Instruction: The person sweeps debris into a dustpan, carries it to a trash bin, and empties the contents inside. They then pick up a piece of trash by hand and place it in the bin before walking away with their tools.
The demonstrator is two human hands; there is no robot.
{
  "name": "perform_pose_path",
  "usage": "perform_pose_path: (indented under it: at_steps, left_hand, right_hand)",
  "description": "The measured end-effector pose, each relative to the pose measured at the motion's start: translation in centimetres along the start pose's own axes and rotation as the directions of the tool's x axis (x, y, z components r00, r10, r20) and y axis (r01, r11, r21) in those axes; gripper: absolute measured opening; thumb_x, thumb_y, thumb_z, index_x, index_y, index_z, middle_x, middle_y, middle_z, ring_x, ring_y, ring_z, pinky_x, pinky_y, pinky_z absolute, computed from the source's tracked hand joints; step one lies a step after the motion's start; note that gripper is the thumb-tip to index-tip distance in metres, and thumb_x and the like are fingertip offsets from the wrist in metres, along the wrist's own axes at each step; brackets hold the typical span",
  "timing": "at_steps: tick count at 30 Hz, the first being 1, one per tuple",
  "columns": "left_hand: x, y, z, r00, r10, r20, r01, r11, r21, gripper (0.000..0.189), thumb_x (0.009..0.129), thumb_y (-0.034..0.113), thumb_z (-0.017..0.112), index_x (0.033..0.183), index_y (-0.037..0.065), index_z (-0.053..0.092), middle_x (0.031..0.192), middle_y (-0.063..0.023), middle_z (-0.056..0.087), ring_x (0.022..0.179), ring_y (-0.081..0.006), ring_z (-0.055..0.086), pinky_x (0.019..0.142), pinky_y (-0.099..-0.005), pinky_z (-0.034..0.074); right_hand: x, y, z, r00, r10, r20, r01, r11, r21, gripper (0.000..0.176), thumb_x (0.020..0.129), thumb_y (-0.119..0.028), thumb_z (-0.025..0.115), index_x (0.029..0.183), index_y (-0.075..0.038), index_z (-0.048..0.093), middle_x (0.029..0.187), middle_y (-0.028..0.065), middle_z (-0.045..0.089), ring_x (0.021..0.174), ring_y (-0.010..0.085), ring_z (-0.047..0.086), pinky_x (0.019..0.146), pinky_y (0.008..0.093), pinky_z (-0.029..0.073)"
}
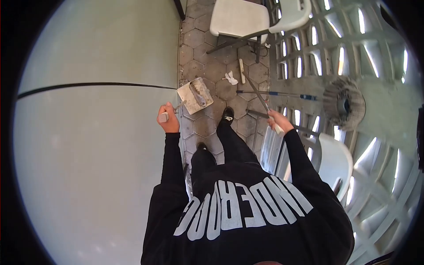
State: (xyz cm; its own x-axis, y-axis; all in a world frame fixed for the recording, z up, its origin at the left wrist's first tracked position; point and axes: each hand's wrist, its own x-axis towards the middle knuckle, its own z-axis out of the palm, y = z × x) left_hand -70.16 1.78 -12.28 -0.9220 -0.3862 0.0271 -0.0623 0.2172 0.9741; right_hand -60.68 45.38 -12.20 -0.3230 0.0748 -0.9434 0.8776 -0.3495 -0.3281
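My left hand (pixel 168 118) is wrapped round the pale handle of a tool whose thin metal part points toward a square, light-coloured tray (pixel 202 84). A grey, worn piece (pixel 197 95) lies in or on that tray; whether the tool touches the tray I cannot tell. On the right, my right hand (pixel 280 122) grips the pale end of a long stick (pixel 257 93). The stick reaches up and left to a narrow cream-coloured head (pixel 241 71) just above the paving. Crumpled white paper (pixel 230 78) lies left of that head.
A large pale panel (pixel 97 154) fills the left side. A white chair (pixel 239 18) stands at the top, another (pixel 335 161) at the right. A blue pole (pixel 287 94) with a round grey mop head (pixel 344 103) leans by the lattice wall (pixel 304 79).
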Motion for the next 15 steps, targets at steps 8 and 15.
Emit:
perform_pose_path:
  at_steps: [8, 15]
  left_hand:
    - [2.9, -1.8, 6.6, 0.998, -0.056, -0.024, 0.059, 0.991, 0.120, 0.036, 0.094, 0.018, 0.054, 0.063, 0.004, 0.044, 0.058, 0.0020, 0.045, 0.056, -0.0074, 0.040, 0.051, -0.0268, 0.035]
    - [4.2, -3.5, 6.9, 0.996, 0.005, -0.087, 0.014, 0.976, 0.219, 0.036, 0.092, 0.018, 0.053, 0.061, 0.004, 0.042, 0.055, 0.0012, 0.042, 0.054, -0.0088, 0.037, 0.049, -0.0281, 0.032]
  right_hand:
    - [8.2, -2.5, 0.5, 0.949, -0.222, 0.225, 0.276, 0.237, -0.931, 0.061, 0.091, -0.027, 0.051, 0.144, -0.003, 0.030, 0.065, 0.0108, 0.056, 0.047, 0.0168, 0.054, 0.043, 0.0340, 0.045]
    - [-4.6, -10.7, 4.7, 0.989, 0.096, 0.110, 0.017, 0.669, -0.743, 0.059, 0.096, -0.029, 0.049, 0.149, -0.017, 0.025, 0.060, -0.0009, 0.046, 0.045, 0.0091, 0.046, 0.039, 0.0272, 0.040]
